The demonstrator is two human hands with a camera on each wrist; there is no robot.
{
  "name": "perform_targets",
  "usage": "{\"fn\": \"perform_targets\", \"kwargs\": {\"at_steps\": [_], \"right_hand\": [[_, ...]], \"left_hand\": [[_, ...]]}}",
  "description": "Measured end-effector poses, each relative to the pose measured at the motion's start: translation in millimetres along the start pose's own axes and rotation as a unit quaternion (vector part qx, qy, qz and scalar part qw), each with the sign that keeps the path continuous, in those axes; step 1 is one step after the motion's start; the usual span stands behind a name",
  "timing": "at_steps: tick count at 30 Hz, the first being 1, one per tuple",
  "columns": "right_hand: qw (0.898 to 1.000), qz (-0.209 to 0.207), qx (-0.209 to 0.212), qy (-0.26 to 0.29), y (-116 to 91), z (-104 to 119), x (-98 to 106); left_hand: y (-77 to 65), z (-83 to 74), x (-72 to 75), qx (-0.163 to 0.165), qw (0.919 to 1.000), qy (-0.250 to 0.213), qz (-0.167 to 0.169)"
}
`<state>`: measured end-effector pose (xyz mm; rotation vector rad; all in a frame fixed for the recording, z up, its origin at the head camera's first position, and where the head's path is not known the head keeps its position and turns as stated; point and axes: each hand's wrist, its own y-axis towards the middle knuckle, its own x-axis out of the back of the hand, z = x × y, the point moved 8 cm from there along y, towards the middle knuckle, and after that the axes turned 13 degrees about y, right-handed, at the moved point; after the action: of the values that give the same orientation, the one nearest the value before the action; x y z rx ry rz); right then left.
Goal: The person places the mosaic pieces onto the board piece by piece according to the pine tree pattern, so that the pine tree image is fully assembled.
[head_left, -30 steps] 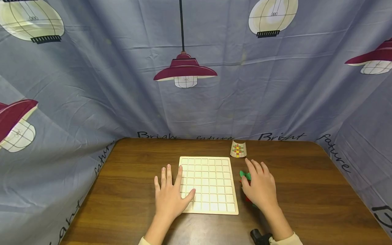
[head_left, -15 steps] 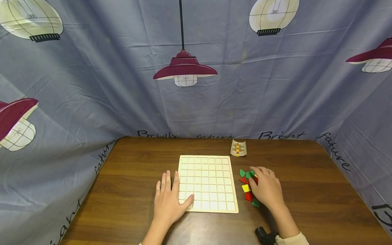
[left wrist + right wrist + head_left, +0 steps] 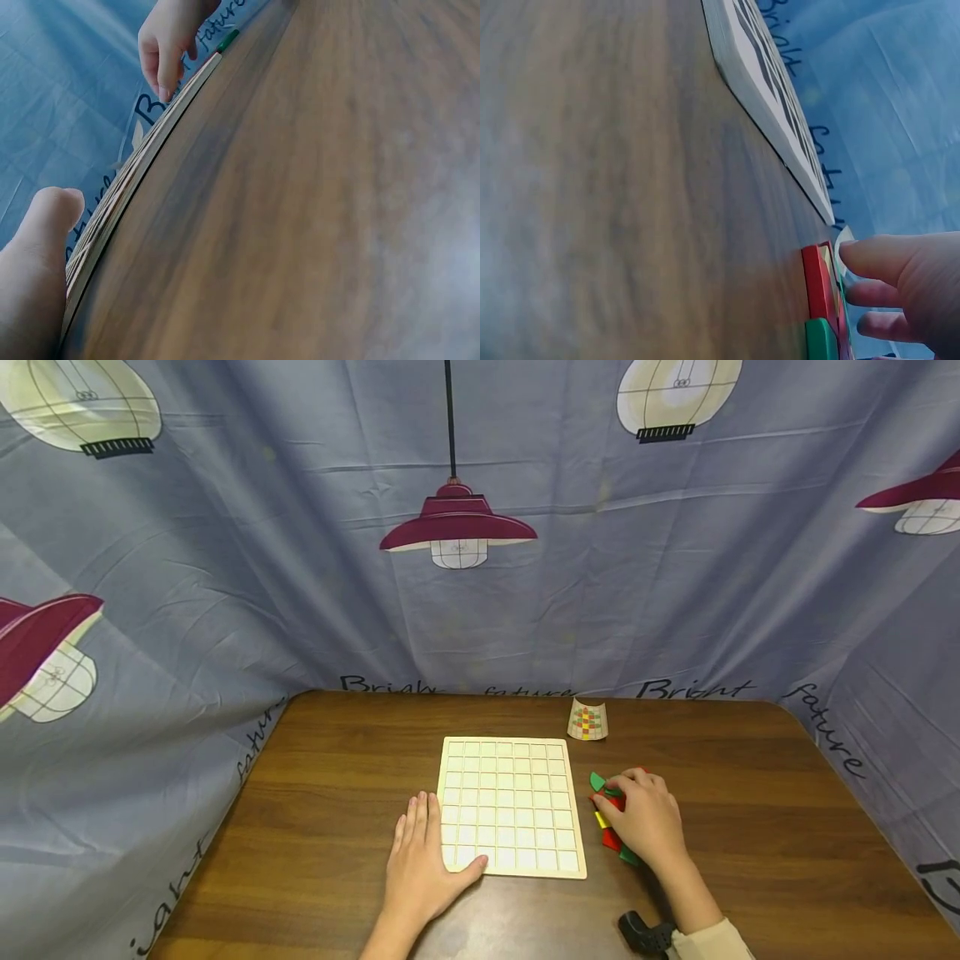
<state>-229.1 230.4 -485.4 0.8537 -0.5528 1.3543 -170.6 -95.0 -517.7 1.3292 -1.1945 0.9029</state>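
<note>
A pale wooden board (image 3: 513, 806) with a grid of square cells lies flat on the table. My left hand (image 3: 420, 868) rests at its lower left edge, fingers straight and thumb spread along the near side. Right of the board, my right hand (image 3: 648, 818) is over a small heap of flat coloured pieces, its fingers loosely bent and thumb apart from them. A green piece (image 3: 597, 782), a yellow piece (image 3: 602, 819) and a red piece (image 3: 611, 840) show beside the hand; others are hidden beneath it. The right wrist view shows a red block (image 3: 819, 281) near the thumb.
A small curved card (image 3: 587, 723) with a coloured grid pattern stands behind the board, to the right. A black device (image 3: 643, 933) sits at the right wrist. Blue-grey curtain (image 3: 480, 627) printed with lamps surrounds the wooden table (image 3: 337, 777).
My right hand has come down onto the coloured pieces, shifting right and then slightly back left, with the yellow piece now partly covered. My left hand has slid a little toward the near edge.
</note>
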Motion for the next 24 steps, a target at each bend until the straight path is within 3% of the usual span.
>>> {"fn": "perform_targets", "kwargs": {"at_steps": [11, 24], "right_hand": [[1.000, 0.011, -0.002, 0.008, 3, -2, -9], [0.999, 0.020, 0.001, 0.047, 9, -4, -12]], "left_hand": [[-0.9, -0.5, -6.4, 0.001, 0.9998, -0.002, 0.019], [2.8, -4.2, -7.2, -0.011, 0.9997, 0.006, 0.019]]}}
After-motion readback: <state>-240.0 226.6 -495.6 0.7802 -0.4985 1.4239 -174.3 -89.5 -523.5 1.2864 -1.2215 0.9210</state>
